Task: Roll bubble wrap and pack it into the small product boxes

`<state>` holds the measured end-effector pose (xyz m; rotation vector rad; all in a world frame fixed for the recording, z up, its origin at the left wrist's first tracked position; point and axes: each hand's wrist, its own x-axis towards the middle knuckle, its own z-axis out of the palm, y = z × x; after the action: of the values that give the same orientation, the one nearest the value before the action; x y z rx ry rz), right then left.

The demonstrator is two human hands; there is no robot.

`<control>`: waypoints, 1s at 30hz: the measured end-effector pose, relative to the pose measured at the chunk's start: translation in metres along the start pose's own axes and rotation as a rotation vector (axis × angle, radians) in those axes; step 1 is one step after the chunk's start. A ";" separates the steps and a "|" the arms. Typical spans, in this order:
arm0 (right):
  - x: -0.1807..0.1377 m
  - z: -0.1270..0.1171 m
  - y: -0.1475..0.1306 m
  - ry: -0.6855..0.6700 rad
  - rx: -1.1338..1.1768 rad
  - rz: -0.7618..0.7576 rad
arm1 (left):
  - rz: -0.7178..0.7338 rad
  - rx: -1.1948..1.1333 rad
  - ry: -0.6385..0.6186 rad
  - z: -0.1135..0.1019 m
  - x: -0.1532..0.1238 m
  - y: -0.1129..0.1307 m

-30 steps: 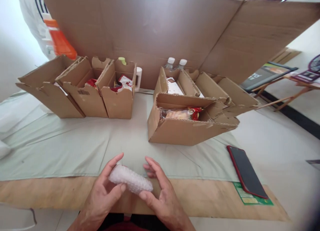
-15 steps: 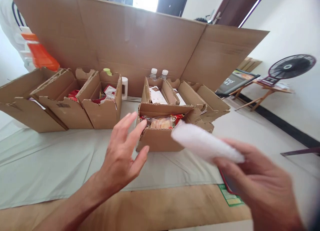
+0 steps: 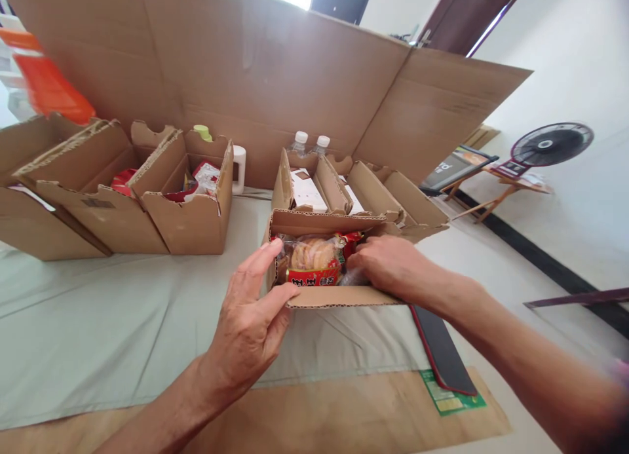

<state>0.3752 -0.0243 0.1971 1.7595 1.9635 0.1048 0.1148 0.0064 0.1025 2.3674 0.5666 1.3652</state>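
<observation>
An open cardboard box (image 3: 334, 297) stands on the grey-green cloth (image 3: 122, 310) right in front of me. My left hand (image 3: 250, 316) grips its front left corner, thumb on the outside wall. My right hand (image 3: 393, 265) reaches into the box from the right, fingers curled down over a bubble-wrap bundle (image 3: 352, 278), of which only a sliver shows. Beside the bundle in the box lies a red pack of round biscuits (image 3: 312, 259).
More open boxes with packets stand at the left (image 3: 191, 221) and behind (image 3: 344, 185), with two bottles (image 3: 309, 141) and a white cup (image 3: 238, 169). A tall cardboard sheet (image 3: 295, 80) walls the back. A dark phone (image 3: 442, 349) lies on a green card (image 3: 447, 398). A fan (image 3: 550, 143) stands far right.
My right hand carried the bubble-wrap bundle from in front of me into the near box. My left hand let go of the bundle and took the box's front corner.
</observation>
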 end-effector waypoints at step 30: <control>-0.077 0.078 -0.179 0.810 1.149 0.290 | -0.819 -0.345 0.100 -0.088 -0.108 -0.014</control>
<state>0.2474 -0.1473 0.0850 3.1050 2.5293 -0.3455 -0.0135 -0.0276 0.0581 1.5179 1.0725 1.0717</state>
